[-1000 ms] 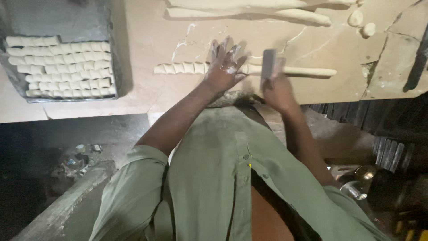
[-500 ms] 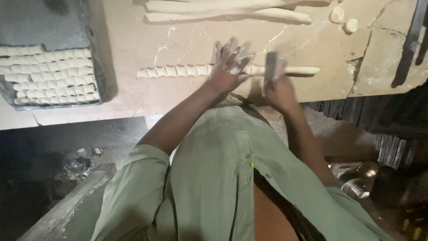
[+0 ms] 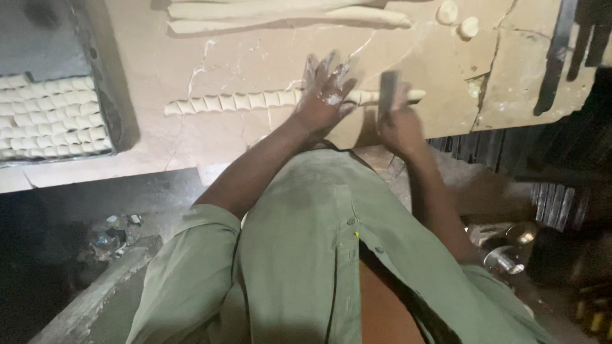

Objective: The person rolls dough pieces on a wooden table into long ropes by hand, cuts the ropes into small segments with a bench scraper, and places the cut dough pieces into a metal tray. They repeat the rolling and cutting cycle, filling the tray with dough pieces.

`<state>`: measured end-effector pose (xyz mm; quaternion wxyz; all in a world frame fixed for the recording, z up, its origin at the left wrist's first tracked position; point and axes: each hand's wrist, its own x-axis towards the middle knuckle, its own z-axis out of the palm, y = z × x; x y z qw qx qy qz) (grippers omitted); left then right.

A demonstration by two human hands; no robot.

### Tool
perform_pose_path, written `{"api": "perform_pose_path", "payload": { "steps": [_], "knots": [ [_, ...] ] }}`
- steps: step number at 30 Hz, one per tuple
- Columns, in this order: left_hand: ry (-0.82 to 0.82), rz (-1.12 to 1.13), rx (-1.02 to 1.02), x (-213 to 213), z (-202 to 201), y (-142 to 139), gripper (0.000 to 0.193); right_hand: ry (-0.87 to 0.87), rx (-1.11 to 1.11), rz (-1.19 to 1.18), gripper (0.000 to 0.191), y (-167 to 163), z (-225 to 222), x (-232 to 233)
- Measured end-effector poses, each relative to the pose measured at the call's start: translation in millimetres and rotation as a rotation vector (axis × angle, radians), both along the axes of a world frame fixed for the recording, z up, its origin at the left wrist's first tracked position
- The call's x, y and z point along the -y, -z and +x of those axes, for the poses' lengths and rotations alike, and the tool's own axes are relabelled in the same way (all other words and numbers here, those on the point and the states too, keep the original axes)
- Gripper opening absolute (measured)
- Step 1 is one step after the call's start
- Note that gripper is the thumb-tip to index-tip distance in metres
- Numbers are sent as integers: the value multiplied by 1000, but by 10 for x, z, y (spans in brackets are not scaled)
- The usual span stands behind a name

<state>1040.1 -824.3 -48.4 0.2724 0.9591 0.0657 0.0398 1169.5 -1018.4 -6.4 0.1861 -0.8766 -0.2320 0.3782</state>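
head view | left hand (image 3: 325,92) spread flat on dough rope (image 3: 268,100) across the worktop (image 3: 255,57) | right hand (image 3: 398,124) grips flat cutter (image 3: 387,94) | most of rope cut, short end left | tray (image 3: 121,121) holds rows of cut pieces (image 3: 51,118) | more dough ropes (image 3: 287,14) wait uncut

Left hand (image 3: 325,89) is covering part of the dough rope (image 3: 255,100). Tray of cut pieces (image 3: 54,118) is running off the left edge. Flat tool (image 3: 387,92) in right hand (image 3: 398,124) is blurring; edge indistinct.
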Motion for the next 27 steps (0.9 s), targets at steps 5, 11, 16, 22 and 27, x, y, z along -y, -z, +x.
{"api": "perform_pose_path", "payload": {
  "steps": [5, 11, 16, 22, 27],
  "knots": [
    [17, -28, 51, 155, 148, -160, 43, -109, 98, 299, 48, -139, 96, 39],
    [77, 18, 91, 335, 346, -133, 39, -77, 81, 89, 52, -15, 274, 241],
    [81, -7, 66, 503, 598, 106, 43, -97, 137, 4, 84, 163, 394, 435],
    [47, -6, 146, 680, 777, 282, 48, 0, 107, 211, 78, -23, 538, 681],
    [78, -21, 295, 808, 981, 276, 64, -18, 166, 62, 68, -241, 561, 894]
  ]
}}
